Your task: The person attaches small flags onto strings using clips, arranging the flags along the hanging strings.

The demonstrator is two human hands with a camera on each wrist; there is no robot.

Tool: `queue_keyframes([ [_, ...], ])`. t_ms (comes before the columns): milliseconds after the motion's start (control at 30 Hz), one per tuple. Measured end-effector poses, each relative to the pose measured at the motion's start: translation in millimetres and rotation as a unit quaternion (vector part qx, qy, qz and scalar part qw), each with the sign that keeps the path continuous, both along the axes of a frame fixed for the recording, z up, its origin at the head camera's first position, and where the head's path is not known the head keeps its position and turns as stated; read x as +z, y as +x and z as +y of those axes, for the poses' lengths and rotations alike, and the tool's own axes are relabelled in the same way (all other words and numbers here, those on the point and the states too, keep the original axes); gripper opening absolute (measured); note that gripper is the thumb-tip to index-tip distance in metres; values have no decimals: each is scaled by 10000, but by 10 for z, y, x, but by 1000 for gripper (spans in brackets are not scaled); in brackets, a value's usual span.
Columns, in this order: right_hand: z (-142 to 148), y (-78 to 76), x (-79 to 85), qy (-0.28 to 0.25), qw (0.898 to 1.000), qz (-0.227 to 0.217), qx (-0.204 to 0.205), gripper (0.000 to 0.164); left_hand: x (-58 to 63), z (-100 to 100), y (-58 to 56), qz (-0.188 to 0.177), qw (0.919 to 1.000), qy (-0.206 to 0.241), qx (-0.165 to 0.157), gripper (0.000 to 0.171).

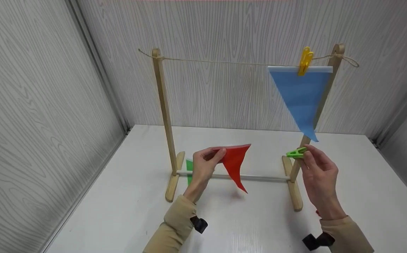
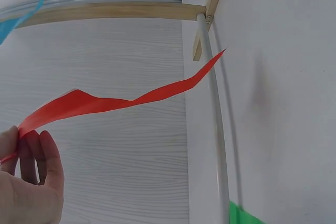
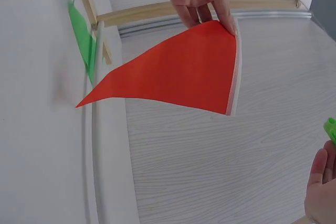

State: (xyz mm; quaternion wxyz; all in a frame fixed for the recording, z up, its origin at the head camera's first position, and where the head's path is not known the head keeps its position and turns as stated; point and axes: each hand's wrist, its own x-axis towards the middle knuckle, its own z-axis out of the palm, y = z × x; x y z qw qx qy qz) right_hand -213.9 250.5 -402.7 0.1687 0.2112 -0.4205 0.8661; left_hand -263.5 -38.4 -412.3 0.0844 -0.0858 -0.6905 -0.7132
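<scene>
My left hand [image 1: 205,163] pinches a red triangular pennant [image 1: 235,160] by one end of its top edge, in front of the wooden stand, and its point dangles down. In the right wrist view the pennant [image 3: 178,72] shows its whole face and a pale top strip. Between thumb and fingers of my right hand [image 1: 319,172] is a green clothespin [image 1: 297,153], near the stand's right post. Above that hand a blue pennant [image 1: 301,95] hangs from the string [image 1: 221,62], fastened by a yellow clothespin [image 1: 305,61].
The stand has a left post [image 1: 164,116], a right post [image 1: 333,66] and a white crossbar [image 1: 259,177] low between them. A green pennant [image 1: 189,167] lies behind my left hand. Something small and red [image 1: 318,212] shows beside my right wrist. Grey wood-grain walls surround the white table [image 1: 119,211].
</scene>
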Motion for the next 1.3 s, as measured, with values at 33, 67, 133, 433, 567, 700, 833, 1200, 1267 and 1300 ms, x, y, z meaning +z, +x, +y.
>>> queue_keyframes([
  [33,-16,-1,20,-34,10000,16,1,28,13,1,2,33,10000,4,20,32],
  [67,-33,-3,42,-60,10000,21,-6,28,27,2,5,66,10000,8,41,32],
  [133,-68,-7,85,-97,9999,65,-18,27,55,0,7,136,9999,13,79,32],
  [433,-239,-78,319,-75,9997,202,-111,26,203,-14,-9,573,9982,-31,180,24],
  [567,-305,-127,422,-78,9993,363,-16,26,269,-12,-18,628,9976,-32,283,23],
  [700,-368,-192,522,110,9988,446,-139,25,343,-10,-25,657,9972,-52,365,24],
  [833,-419,-257,615,282,9980,453,-331,25,407,-5,-37,687,9968,9,400,26],
  [1200,-588,-437,934,726,9931,732,-555,23,646,-13,-111,970,9937,-59,563,25],
  [1267,-612,-456,998,790,9917,825,-597,23,693,-16,-124,1086,9919,-159,632,25],
  [1300,-624,-466,1032,830,9907,861,-644,22,714,-18,-132,1145,9909,-191,674,24],
])
